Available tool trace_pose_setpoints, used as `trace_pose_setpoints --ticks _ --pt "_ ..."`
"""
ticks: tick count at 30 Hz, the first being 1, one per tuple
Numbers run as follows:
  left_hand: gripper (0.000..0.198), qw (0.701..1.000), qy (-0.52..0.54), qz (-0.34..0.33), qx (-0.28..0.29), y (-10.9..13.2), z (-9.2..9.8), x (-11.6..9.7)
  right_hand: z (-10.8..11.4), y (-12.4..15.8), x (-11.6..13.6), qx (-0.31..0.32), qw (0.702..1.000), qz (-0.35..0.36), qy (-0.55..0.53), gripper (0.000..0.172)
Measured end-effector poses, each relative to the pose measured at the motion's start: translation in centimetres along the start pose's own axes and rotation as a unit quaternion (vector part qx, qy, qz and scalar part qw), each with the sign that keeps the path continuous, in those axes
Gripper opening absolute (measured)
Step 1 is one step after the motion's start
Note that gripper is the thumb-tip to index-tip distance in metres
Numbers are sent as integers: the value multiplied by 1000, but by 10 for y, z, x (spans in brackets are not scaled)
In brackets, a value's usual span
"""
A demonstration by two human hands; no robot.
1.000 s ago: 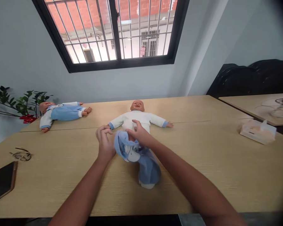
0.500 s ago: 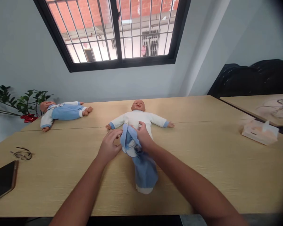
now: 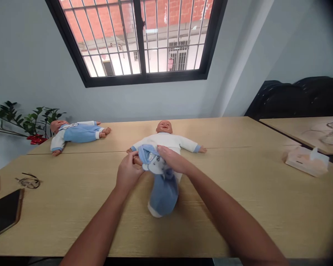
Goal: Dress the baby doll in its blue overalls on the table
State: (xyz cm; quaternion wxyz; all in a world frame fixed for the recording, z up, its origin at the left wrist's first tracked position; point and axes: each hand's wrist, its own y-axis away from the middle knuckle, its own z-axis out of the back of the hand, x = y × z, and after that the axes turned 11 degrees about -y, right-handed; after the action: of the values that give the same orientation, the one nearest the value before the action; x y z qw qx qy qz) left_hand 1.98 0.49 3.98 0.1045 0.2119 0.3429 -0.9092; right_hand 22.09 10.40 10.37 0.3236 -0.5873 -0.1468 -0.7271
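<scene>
A baby doll (image 3: 166, 139) in a white long-sleeved top with blue cuffs lies face up, arms spread, its head toward the window. Over its lower body is a pair of blue doll overalls (image 3: 163, 194), bunched near the top, with a white animal face (image 3: 156, 165) showing. One leg with a white cuff hangs toward me. At the left edge of the bunched cloth, my left hand (image 3: 129, 171) is closed on the overalls; a skin-toned bit by its fingertips is unclear. My right hand (image 3: 173, 159) grips the cloth from the right, fingertips partly hidden.
A second doll (image 3: 81, 133) in blue overalls lies at the back left beside a plant (image 3: 30, 120). Glasses (image 3: 29, 181) and a dark tablet-like device (image 3: 7, 210) lie on the left of the table (image 3: 227, 207). On the right stands a tissue box (image 3: 307, 161).
The hanging leg of the overalls has swung left and up. The bunched cloth has turned, showing more of the animal face. My right hand has flattened over the cloth.
</scene>
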Motion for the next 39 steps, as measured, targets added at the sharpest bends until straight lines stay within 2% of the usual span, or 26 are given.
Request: trace_pose_setpoints --ticks 3,4,5,7,9,10,13,15,18,19,21,23,24,25,28,30,33,35,36,37,39 --pt "43 999 23 -20 -14 -1 12 7 27 2 13 111 993 9 49 41" --pt "40 998 22 -45 -29 2 17 8 35 -1 11 108 993 4 50 37" --pt "37 996 16 -77 -46 7 22 9 42 -5 5 72 996 -7 45 36" --pt "33 987 -9 -146 -71 22 31 8 53 -17 -14 -74 996 -37 36 41" --pt "33 976 -42 -196 -82 42 37 7 61 -31 -39 -204 976 -59 46 44" --pt "34 972 -55 -212 -84 52 39 7 64 -37 -51 -236 968 -67 54 45" --pt "35 967 -72 -230 -78 80 43 8 67 -47 -72 -256 961 -75 72 43" --pt "33 970 -76 -225 -58 94 44 11 66 -48 -70 -247 963 -66 86 42" --pt "31 977 -78 -199 -18 112 43 14 61 -39 -53 -212 971 -37 107 42" --pt "30 979 -78 -189 -4 117 42 14 61 -34 -46 -178 977 -31 116 43" --pt "30 983 -77 -166 19 126 40 15 61 -24 -34 -64 987 -42 141 47" --pt "31 987 -79 -137 35 135 38 15 64 -16 -28 58 979 -61 183 57" --pt "32 989 -79 -122 41 140 37 15 67 -13 -26 91 972 -65 205 57" --pt "33 990 -78 -106 47 145 37 15 70 -12 -26 99 968 -64 223 50" --pt "33 993 -70 -71 69 161 37 12 76 -15 -25 58 965 -44 251 22" --pt "32 992 -67 -57 86 170 38 10 76 -19 -23 32 975 -33 219 24" --pt "30 990 -62 -47 116 178 42 6 69 -22 -19 2 998 -55 32 33" --pt "30 987 -61 -43 139 178 46 2 63 -20 -17 20 990 -89 -104 41" --pt "30 986 -61 -43 151 176 48 0 61 -18 -17 41 984 -101 -139 44" --pt "30 984 -58 -45 165 174 51 -1 60 -17 -17 65 980 -109 -153 43" --pt "25 977 -38 -64 199 167 57 -3 58 -13 -16 108 980 -108 -130 29"
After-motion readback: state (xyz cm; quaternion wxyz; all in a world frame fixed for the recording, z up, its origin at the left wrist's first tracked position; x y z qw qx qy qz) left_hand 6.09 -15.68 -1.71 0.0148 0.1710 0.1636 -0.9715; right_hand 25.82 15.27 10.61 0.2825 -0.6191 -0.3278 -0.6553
